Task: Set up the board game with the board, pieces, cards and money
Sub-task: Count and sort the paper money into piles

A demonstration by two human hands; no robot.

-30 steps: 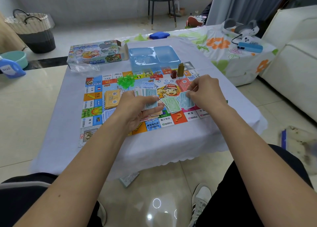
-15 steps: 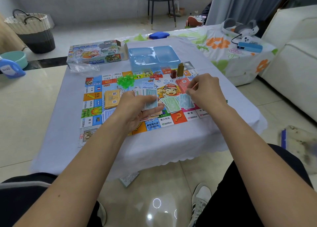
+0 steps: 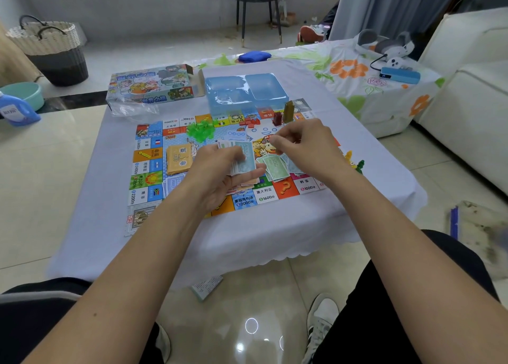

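From the head view we see a flat, glossy board of coloured squares lying on the pale cloth of the tabletop, near the middle of the frame. Our left hand curls around a thick stack of paper money, thin bluish notes fanned at the top. Our right hand hovers just right of it, fingers bent with thumb and forefinger drawn together; whether they pinch a note we cannot tell. Below the right hand, green notes lie spread on the board. An orange card pile sits left of the left hand, and a heap of clear green plastic pieces lies above it. A translucent blue tray overlaps the board's far edge, with the printed cardboard box to its left. Bare cloth runs between the board's near edge and the scalloped hem of the tabletop.
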